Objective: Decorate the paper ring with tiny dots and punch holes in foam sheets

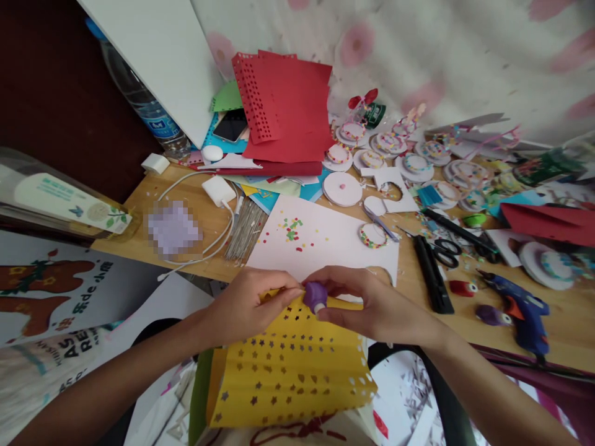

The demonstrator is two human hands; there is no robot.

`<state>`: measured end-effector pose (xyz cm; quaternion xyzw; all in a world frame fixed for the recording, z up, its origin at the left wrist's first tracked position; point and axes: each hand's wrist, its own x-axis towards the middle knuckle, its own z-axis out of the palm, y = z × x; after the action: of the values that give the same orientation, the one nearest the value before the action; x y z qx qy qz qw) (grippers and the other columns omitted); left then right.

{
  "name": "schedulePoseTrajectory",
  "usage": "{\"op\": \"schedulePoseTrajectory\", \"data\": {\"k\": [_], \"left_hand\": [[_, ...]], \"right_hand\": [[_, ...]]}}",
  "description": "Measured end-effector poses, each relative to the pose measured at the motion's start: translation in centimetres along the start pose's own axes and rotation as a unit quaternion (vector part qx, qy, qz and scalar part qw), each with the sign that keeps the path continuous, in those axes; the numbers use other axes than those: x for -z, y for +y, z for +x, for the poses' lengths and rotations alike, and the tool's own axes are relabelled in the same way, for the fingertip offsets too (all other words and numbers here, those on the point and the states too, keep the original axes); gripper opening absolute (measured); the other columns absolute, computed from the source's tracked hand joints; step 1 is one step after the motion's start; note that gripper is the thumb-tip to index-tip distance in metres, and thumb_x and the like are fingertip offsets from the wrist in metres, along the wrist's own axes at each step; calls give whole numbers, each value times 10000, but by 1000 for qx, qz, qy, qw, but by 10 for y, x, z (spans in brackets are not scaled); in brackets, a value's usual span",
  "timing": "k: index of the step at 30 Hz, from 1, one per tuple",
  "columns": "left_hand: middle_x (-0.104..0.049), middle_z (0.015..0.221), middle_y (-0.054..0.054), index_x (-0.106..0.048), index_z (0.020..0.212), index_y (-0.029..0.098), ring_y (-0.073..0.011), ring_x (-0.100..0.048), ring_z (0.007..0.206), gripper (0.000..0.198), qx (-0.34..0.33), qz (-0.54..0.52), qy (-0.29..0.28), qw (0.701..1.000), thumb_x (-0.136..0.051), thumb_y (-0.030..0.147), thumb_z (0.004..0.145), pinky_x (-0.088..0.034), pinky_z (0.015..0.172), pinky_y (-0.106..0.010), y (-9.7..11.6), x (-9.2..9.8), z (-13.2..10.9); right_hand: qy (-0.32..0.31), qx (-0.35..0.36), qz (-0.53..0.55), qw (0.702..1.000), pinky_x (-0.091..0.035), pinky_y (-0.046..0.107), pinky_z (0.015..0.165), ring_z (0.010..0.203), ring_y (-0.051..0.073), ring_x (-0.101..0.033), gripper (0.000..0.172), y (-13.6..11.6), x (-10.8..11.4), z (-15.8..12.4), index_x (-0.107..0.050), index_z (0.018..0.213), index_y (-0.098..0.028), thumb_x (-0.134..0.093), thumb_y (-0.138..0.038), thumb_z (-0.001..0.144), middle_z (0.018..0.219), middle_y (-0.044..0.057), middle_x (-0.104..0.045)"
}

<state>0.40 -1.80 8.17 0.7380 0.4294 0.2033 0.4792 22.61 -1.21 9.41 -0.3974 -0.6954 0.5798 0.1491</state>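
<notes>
A yellow paper sheet [297, 371], punched with rows of star-shaped and other small holes, hangs below the desk's front edge over my lap. My left hand [258, 306] pinches its upper edge between thumb and fingers. In my right hand [362, 303] is a small purple craft punch [316, 295], gripped between thumb and fingers at the sheet's top edge, right beside my left fingertips. Just beyond my hands lies a white sheet [320, 238] with tiny red, green and yellow paper bits [292, 230] on it.
Red punched paper [292, 105] stands at the back. Bead-decorated white discs [372, 158] crowd the right rear. On the right lie black scissors [447, 251], a blue glue gun [525, 316] and a second purple punch [493, 314]. A cable [230, 229] and metal sticks [246, 229] sit left.
</notes>
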Motion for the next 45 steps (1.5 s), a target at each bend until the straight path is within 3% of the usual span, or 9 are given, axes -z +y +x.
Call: {"op": "schedulePoseTrajectory", "data": {"k": [7,10,13,16,18,24,32,40,45], "left_hand": [[-693,767,11,-677,824,156,-103,-601,704,206,30,-32,40,998,-518,251,913,-436,631,-171,-7,5,1],[-706,781,5,-677,824,160,-112,-625,722,203,27,-28,22,999,-511,239,909,-456,647,-179,-11,10,1],[-724,889,-4,-675,936,181,-136,-654,819,172,28,-18,-16,999,-537,278,902,-487,741,-208,-10,20,-1],[-681,1146,-34,-586,1201,225,-192,-634,1014,421,30,5,-56,998,-664,382,818,-482,887,-282,-1,31,-2],[-646,1220,-41,-545,1268,253,-217,-608,1077,565,18,39,-83,996,-723,429,761,-462,933,-316,8,36,0],[-692,988,10,-653,1044,237,-155,-631,909,271,-35,73,-158,984,-696,358,805,-449,840,-240,23,37,14],[-699,994,5,-666,1023,237,-166,-634,920,306,-23,66,-183,981,-724,409,776,-446,842,-236,24,37,11],[-696,994,9,-651,1001,218,-161,-628,898,204,6,107,-154,982,-677,264,804,-442,804,-246,28,31,8],[-699,981,11,-652,995,226,-171,-637,887,262,12,114,-153,982,-711,365,780,-451,792,-253,34,29,10]], "right_hand": [[43,9,-99,994,-516,318,879,1019,196,-645,384,-3,4,-6,-562,1236,-235,-637,-305,866,1156,55,-676],[56,-13,-154,986,-517,286,728,855,185,-681,195,-8,6,-6,-665,1065,-227,-548,-264,913,999,46,-729],[59,-3,-185,981,-465,254,613,693,151,-663,189,-15,5,-5,-702,935,-224,-513,-226,925,836,26,-739],[75,16,-232,970,-418,248,574,636,140,-646,180,-20,1,-5,-710,922,-219,-532,-198,905,779,24,-731],[76,32,-262,962,-401,250,569,633,141,-646,183,-22,-2,-4,-712,923,-217,-534,-187,897,778,29,-729],[80,47,-305,948,-360,256,553,625,151,-652,160,-24,-6,-2,-717,891,-213,-558,-220,888,732,29,-721],[83,37,-245,965,-387,227,557,621,132,-663,145,-23,-7,-2,-716,825,-215,-578,-195,863,736,14,-735],[94,44,-276,956,-362,231,552,628,136,-654,147,-17,-6,0,-713,845,-220,-568,-219,865,743,13,-732],[94,33,-271,958,-365,234,552,619,141,-656,163,-18,-4,0,-718,825,-211,-561,-211,869,728,20,-729]]}}
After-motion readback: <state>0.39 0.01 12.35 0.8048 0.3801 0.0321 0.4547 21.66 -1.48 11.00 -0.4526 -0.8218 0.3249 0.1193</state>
